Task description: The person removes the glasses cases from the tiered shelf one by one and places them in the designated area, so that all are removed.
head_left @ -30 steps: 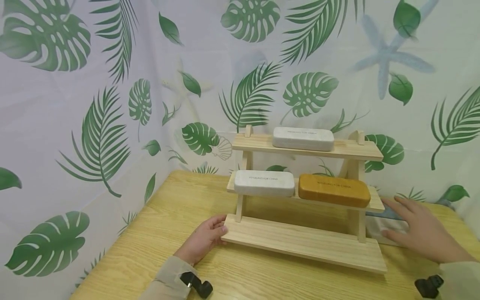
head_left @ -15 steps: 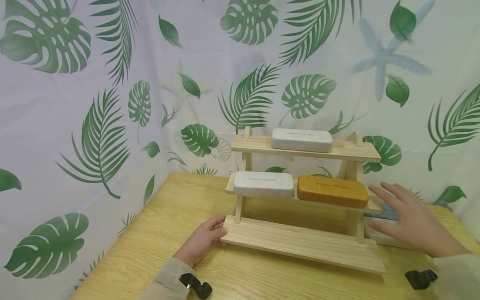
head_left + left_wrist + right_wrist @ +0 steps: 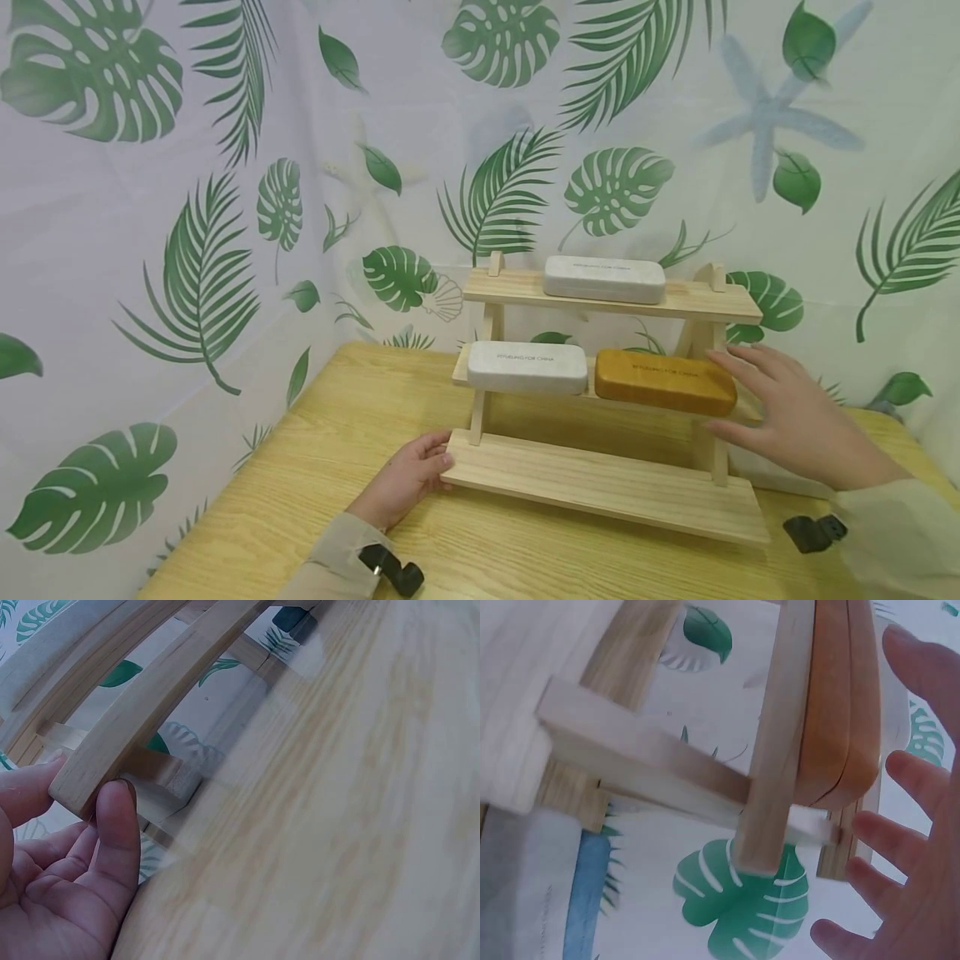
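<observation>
A three-tier wooden display stand [image 3: 592, 479] stands on the table. My left hand [image 3: 408, 475] grips the left end of its bottom shelf, and the left wrist view shows the board's end [image 3: 94, 772] between thumb and fingers. On the middle shelf lie a white glasses case [image 3: 527, 367] and, to its right, an orange glasses case [image 3: 663, 383]. Another white glasses case [image 3: 603, 280] sits on the top shelf. Beside the orange case's right end is my right hand [image 3: 798, 417], fingers spread. In the right wrist view its fingertips appear apart from the orange case [image 3: 844, 705].
Right of the stand, mostly behind my right hand, lie a white case [image 3: 525, 892] and a blue case [image 3: 587, 892]. The wood-grain table [image 3: 300, 508] extends left and in front. Leaf-print cloth [image 3: 420, 108] hangs close behind the stand and on the left.
My right hand has moved up and left, from over the cases at the stand's right to the orange case's end. The left hand and the cases on the shelves stay in place.
</observation>
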Demonstrator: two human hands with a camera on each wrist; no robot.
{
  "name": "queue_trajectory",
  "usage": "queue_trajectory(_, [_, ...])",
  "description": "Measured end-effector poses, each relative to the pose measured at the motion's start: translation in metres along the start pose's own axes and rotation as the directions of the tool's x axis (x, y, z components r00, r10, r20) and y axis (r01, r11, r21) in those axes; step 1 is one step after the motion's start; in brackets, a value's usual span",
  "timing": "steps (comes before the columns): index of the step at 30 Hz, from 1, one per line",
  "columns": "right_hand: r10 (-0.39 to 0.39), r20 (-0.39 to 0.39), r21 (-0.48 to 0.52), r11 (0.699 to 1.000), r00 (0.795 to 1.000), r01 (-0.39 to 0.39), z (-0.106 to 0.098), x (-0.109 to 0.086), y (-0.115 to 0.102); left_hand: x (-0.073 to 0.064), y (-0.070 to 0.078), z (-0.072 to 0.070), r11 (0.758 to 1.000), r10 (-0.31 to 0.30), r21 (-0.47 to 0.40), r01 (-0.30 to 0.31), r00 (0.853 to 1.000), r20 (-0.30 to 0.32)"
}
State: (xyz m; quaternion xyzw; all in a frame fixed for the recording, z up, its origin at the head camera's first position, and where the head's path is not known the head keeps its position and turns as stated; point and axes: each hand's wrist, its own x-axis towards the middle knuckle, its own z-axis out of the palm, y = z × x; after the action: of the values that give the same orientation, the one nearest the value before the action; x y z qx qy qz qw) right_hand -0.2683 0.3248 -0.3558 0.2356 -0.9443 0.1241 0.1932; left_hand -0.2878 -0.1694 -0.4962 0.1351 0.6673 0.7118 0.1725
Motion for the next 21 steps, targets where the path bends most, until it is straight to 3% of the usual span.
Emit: queue_trajectory(21, [-0.071, 0.089, -0.04, 0.996, 0.993, 0.074, 0.002, 0.04, -0.027, 0.0, -0.001, 0.0, 1.0, -0.003, 0.003, 0.003, 1.0, 0.001])
